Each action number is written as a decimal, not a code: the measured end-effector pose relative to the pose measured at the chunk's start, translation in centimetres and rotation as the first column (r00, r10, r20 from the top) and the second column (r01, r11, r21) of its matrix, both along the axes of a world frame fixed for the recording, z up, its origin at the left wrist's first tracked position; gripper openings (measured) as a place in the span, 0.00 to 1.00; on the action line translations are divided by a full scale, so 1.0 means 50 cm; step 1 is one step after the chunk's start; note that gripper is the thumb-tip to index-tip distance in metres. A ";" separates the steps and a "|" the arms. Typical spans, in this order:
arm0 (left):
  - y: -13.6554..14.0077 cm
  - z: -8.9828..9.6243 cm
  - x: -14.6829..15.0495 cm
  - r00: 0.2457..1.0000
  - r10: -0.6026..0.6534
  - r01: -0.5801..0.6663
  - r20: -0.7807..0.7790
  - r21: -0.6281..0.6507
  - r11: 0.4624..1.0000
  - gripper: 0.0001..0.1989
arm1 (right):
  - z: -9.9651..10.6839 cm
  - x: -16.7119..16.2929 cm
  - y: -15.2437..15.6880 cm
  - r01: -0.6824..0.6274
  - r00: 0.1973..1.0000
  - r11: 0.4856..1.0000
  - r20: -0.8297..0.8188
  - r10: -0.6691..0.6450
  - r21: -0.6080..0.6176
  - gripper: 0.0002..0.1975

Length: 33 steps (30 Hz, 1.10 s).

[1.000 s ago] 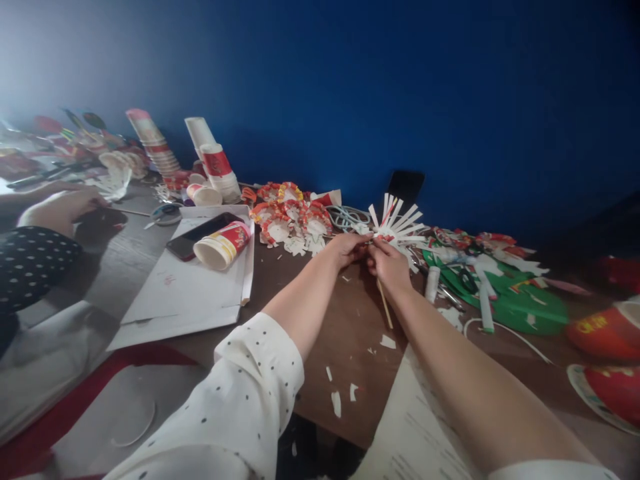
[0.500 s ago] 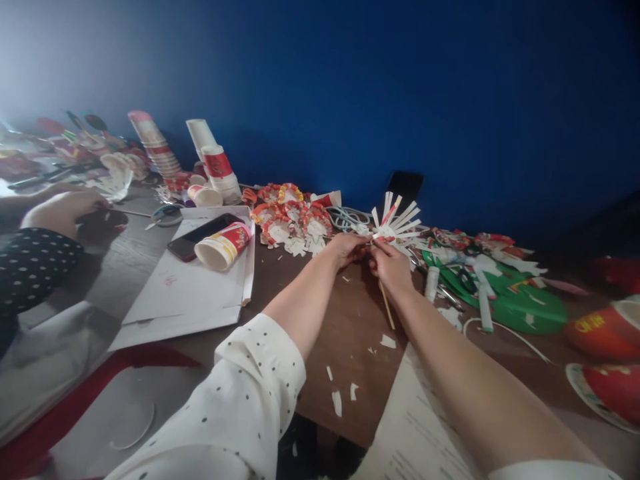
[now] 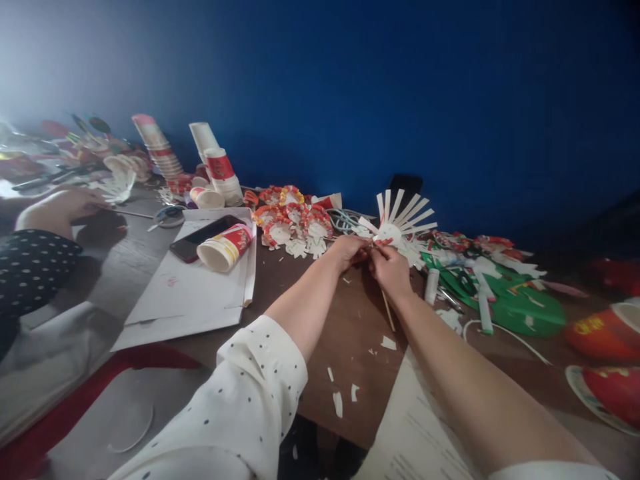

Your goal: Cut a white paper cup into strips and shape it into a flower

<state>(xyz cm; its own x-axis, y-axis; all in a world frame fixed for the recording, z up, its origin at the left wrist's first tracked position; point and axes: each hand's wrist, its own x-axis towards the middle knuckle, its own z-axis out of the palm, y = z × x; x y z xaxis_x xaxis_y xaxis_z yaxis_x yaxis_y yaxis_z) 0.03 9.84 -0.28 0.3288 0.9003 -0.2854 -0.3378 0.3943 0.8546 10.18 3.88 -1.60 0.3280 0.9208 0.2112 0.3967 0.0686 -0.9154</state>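
Note:
My left hand and my right hand are closed together at the lower edge of a paper cup cut into strips. Its white strips fan upward and to the right around a round white base with a little red on it. Below my right hand slants a thin wooden stick; where its upper end sits is hidden by my fingers. Just left of my hands lies a pile of red and white cut paper cups.
Stacked paper cups stand at the back left. A paper cup and a phone lie on white papers. At far left is another person's hand. A green sheet with glue sticks and scraps lies right. Paper scraps dot the table.
The cut paper cup has turned in my hands. Its round base now shows more fully, and its strips spread wider to the right. Both hands stay nearly in place.

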 end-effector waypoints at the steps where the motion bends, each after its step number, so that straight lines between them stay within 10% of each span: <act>1: -0.002 0.002 0.003 1.000 0.022 -0.022 -0.010 0.000 1.000 0.07 | 0.001 -0.001 0.000 0.009 0.999 1.000 0.040 -0.010 0.017 0.17; 9: 0.000 0.007 0.010 0.993 0.100 -0.104 -0.070 -0.056 0.993 0.09 | -0.006 0.000 0.007 0.006 0.992 0.999 0.123 -0.012 0.049 0.11; 20: 0.005 0.002 0.008 0.995 0.094 -0.092 0.027 -0.069 0.993 0.11 | 0.014 -0.018 -0.005 -0.059 0.964 0.996 -0.265 0.039 -0.070 0.06; 33: 0.002 0.007 0.003 0.992 0.092 -0.084 0.085 -0.089 0.992 0.07 | -0.008 0.001 0.005 -0.083 0.940 0.996 -0.334 0.065 -0.041 0.13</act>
<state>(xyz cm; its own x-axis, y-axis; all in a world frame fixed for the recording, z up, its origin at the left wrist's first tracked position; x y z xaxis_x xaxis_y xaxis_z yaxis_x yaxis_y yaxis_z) 0.18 9.92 0.07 0.2768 0.9004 -0.3355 -0.4475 0.4298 0.7842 10.24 4.12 -2.02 0.3016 0.9520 0.0519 0.0649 0.0338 -0.9973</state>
